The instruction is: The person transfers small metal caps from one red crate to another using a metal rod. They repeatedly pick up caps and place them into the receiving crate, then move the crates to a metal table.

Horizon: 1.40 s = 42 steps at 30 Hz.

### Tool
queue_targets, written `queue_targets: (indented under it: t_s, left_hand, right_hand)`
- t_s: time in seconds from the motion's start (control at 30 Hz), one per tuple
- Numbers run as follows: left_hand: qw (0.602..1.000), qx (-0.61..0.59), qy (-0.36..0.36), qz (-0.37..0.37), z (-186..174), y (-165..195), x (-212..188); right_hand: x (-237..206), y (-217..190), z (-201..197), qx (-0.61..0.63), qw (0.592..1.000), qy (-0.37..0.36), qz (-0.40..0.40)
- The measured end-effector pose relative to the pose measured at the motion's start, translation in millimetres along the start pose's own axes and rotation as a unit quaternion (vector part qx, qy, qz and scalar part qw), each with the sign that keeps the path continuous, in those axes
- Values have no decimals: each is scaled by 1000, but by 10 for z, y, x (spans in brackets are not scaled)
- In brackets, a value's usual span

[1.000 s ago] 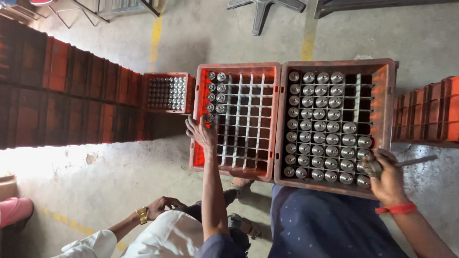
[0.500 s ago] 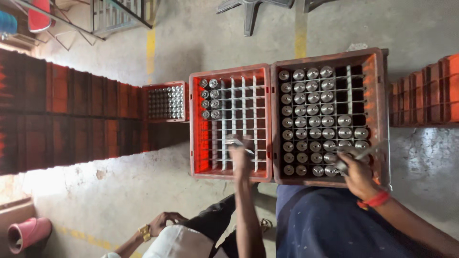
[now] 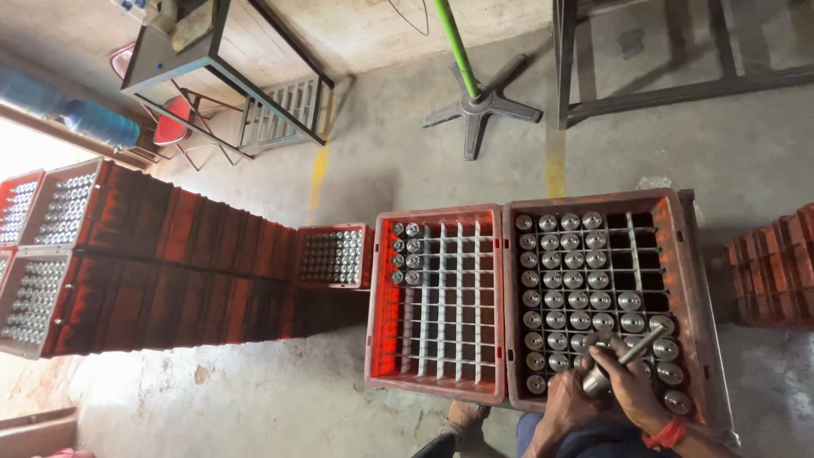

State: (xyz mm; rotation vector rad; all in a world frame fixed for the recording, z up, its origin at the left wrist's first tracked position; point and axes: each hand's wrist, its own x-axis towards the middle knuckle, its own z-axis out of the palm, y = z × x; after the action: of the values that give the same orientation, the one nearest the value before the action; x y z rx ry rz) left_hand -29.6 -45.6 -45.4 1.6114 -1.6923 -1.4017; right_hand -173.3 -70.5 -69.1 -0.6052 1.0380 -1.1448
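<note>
Two red plastic crates sit side by side on the concrete floor. The right crate (image 3: 688, 280) is mostly filled with silver-capped bottles (image 3: 566, 297). In the left crate (image 3: 383, 322) only a few capped bottles (image 3: 405, 253) stand, in the far left corner. Both my hands meet over the near edge of the right crate. My right hand (image 3: 636, 388), with a red band at the wrist, grips a silvery metal tool (image 3: 604, 375), a short cylinder with a thin rod pointing up-right. My left hand (image 3: 561, 409) closes on the cylinder end from the left.
Stacked red crates (image 3: 170, 271) full of bottles stand at left, more crates (image 3: 776, 271) at the right edge. A foot (image 3: 462, 416) shows below the left crate. Farther off are a metal-frame table (image 3: 229, 59), a green pole on a cross base (image 3: 479, 106) and a dark steel frame (image 3: 678, 85).
My left hand has left the left crate and joined my right hand over the right crate's near edge. The view has tilted up, and the person at the bottom is mostly out of frame.
</note>
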Motion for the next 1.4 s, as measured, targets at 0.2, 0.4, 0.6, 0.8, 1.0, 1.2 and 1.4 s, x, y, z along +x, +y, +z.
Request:
queue_targets:
  t_s: [0.2, 0.4, 0.6, 0.8, 1.0, 1.2, 1.4]
  left_hand:
    - [994, 11, -95, -44, 101, -112, 230]
    - [981, 137, 44, 129, 84, 82, 1057]
    - [902, 252, 119, 330, 220, 426, 1641]
    - [961, 88, 154, 214, -6, 219, 1360]
    - [925, 144, 322, -137, -1618, -817, 992]
    - [778, 390, 486, -75, -2627, -1238, 944]
    - [837, 346, 417, -78, -2766, -1005, 898]
  right_hand:
    - [190, -217, -423, 62, 985, 156, 47]
    - [165, -722, -875, 213, 940, 264, -19]
    - [20, -719, -795, 199, 948, 247, 0]
    - [0, -494, -852, 163, 943, 267, 113]
    - [-210, -474, -1076, 139, 958, 241, 76]
    - [-171, -388, -1005, 93, 969, 222, 62]
    - [-239, -303, -846, 68, 973, 208, 69]
